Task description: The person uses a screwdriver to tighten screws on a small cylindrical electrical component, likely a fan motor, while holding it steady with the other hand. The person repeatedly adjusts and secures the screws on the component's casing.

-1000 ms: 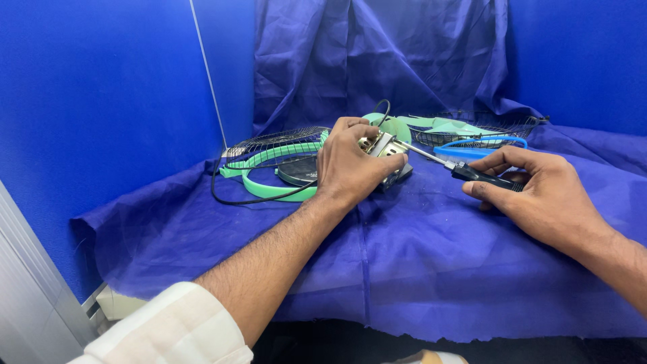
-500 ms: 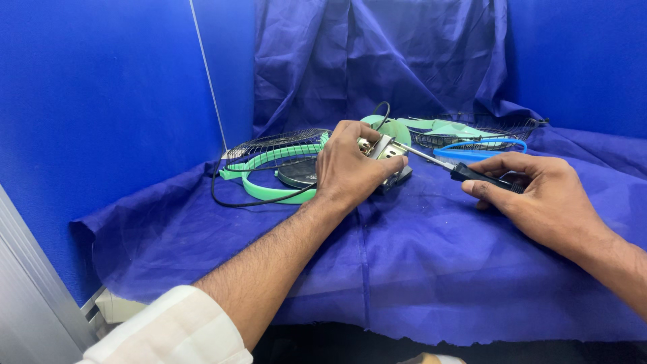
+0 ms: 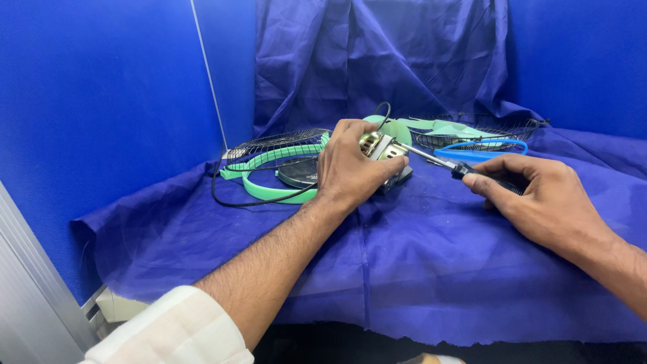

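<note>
My left hand (image 3: 352, 168) grips a small metal fan motor (image 3: 379, 145) and holds it just above the blue cloth. The fingers of my right hand (image 3: 539, 195) are closed around the black handle of a screwdriver (image 3: 465, 170). Its thin metal shaft runs left and its tip touches the motor. A black power cord (image 3: 242, 201) loops from the motor area across the cloth to the left.
A wire fan grille with a green ring (image 3: 273, 158) lies behind my left hand. A second grille (image 3: 485, 128) with pale green blades and a blue ring (image 3: 482, 152) lies at the back right. Blue cloth (image 3: 404, 269) covers the table; blue partition walls stand behind and left.
Both hands hold nearly the same pose. The motor and screwdriver stay in contact with only a slight shift.
</note>
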